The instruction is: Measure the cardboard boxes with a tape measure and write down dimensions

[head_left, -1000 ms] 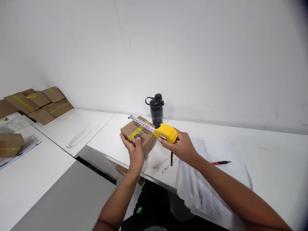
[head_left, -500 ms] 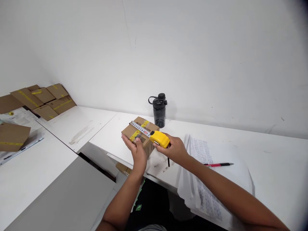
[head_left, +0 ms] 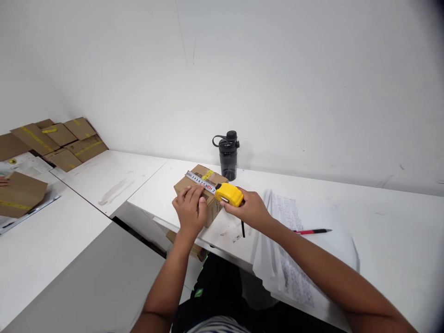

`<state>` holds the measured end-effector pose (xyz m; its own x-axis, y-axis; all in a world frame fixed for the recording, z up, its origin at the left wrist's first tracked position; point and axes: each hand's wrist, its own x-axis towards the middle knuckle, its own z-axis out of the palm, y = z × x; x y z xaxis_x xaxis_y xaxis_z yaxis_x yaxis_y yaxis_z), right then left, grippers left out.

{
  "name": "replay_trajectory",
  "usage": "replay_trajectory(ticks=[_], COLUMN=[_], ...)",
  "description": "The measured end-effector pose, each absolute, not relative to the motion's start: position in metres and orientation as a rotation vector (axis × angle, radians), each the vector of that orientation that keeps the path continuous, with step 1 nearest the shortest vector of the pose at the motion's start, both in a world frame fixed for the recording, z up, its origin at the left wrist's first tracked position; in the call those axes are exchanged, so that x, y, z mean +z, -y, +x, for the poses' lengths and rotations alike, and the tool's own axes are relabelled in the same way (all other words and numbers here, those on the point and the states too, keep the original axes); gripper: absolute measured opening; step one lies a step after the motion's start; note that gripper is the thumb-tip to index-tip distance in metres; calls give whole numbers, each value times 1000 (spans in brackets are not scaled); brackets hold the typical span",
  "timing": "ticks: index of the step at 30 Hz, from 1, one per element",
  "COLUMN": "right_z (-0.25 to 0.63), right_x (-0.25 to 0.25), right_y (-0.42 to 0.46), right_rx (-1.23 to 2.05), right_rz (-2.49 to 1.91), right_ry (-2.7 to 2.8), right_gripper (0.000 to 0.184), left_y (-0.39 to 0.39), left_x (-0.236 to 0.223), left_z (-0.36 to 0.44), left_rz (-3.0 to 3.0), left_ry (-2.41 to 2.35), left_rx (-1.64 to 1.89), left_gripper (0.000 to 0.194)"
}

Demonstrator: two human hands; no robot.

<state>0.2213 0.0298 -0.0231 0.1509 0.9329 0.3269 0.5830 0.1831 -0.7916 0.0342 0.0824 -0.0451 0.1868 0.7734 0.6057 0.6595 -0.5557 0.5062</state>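
Note:
A cardboard box (head_left: pixel 215 206) with yellow tape rests on the white table in front of me. My left hand (head_left: pixel 190 208) lies over its near top side, fingers apart, the fingertips by the tape's blade. In my right hand (head_left: pixel 251 208) is a yellow tape measure (head_left: pixel 229 193), held at the box's right edge. Its pulled-out blade (head_left: pixel 200 180) runs across the box top toward the far left edge, numbers facing up. A black strap hangs below the tape measure.
A dark shaker bottle (head_left: pixel 228 157) stands just behind the box. To the right lie written papers (head_left: pixel 287 249) and a red and black pen (head_left: pixel 314 231). Several cardboard boxes (head_left: pixel 62 143) are stacked at the left; another person's fingers (head_left: pixel 3 181) touch a box (head_left: pixel 26 192) there.
My left hand has gone from gripping the box's left side to lying on its top. The tape measure has come lower and left, its blade now flat on the box.

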Motion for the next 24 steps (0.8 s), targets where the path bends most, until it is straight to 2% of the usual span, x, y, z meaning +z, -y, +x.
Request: replay_trajectory(ticks=[8, 17, 24], right_z=[224, 221, 223], right_x=[-21, -21, -19], right_y=[-28, -36, -33], right_rx=[487, 531, 540], right_rz=[-1531, -1555, -1546], right_ry=[1572, 1561, 1551], right_gripper=[39, 44, 39], left_y=[-128, -144, -149], left_x=[11, 9, 10], left_z=[3, -1, -10], left_rz=[2553, 2503, 2411], left_ry=[-1248, -1248, -1235], left_rx=[1005, 862, 839], left_gripper=[48, 51, 52])
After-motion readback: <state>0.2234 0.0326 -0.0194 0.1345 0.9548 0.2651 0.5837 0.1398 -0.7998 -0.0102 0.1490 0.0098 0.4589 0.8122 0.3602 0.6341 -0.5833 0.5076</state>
